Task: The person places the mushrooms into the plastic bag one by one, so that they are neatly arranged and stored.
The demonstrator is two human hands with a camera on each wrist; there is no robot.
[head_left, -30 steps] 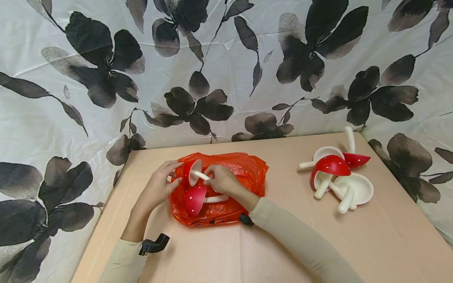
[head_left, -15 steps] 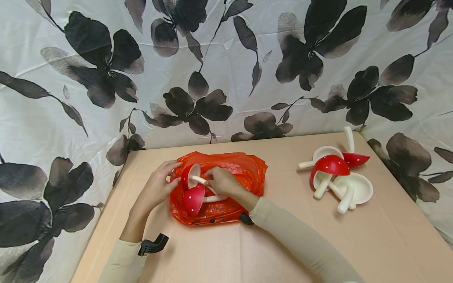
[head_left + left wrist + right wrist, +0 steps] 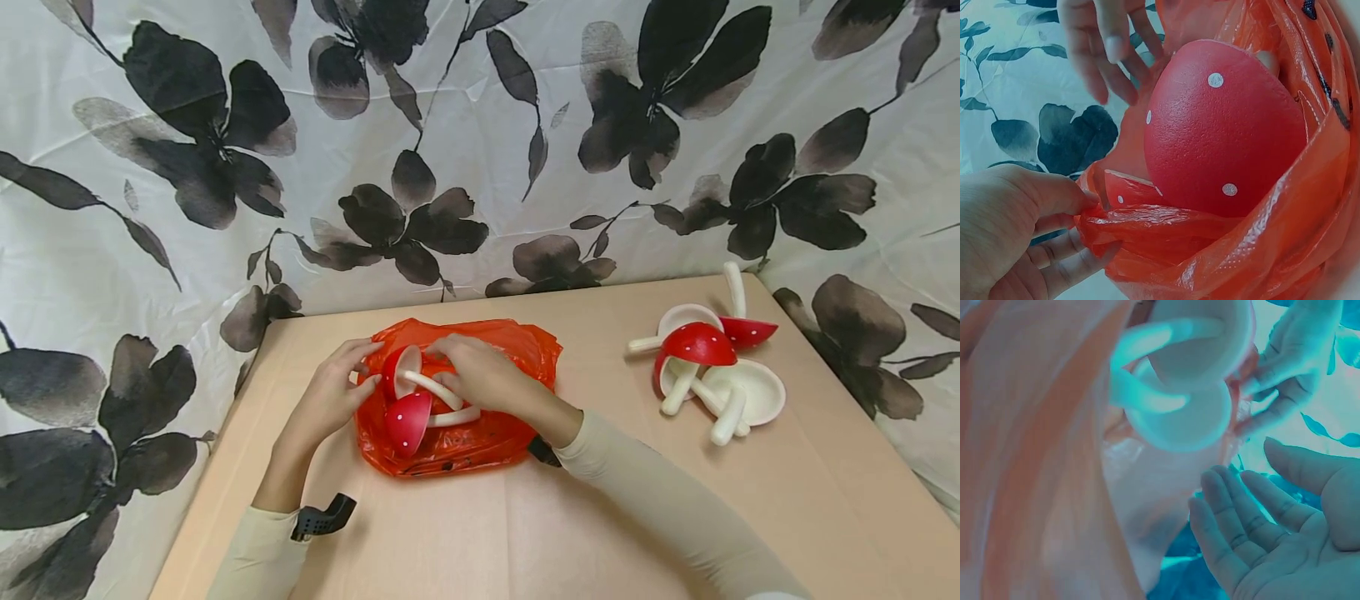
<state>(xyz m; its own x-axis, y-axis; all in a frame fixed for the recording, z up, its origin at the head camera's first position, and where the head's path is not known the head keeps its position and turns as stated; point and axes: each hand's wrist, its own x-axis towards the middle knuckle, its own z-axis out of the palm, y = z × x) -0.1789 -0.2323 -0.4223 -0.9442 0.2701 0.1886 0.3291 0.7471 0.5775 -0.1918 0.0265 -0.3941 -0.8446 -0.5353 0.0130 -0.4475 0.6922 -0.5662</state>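
Lying in one red plastic bag (image 3: 487,442) are two spotted toy mushrooms (image 3: 408,423); five more (image 3: 699,343) are heaped on the table (image 3: 562,525), rightward. The left hand (image 3: 333,392) pinches the bag's rim, thumb against fingers. The right hand (image 3: 487,375), fingers loosely extended, grips nothing, its sleeved forearm (image 3: 652,492) slanting in from lower right.

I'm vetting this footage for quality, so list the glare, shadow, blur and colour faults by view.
Head: fairly sharp, with a soft shadow on the table below the right sleeve and shine on the red bag; left wrist: pale glare streaks on the bag's folds, cool tint on the backdrop cloth; right wrist: strong cyan cast, hazy, bag washed out and soft at left.
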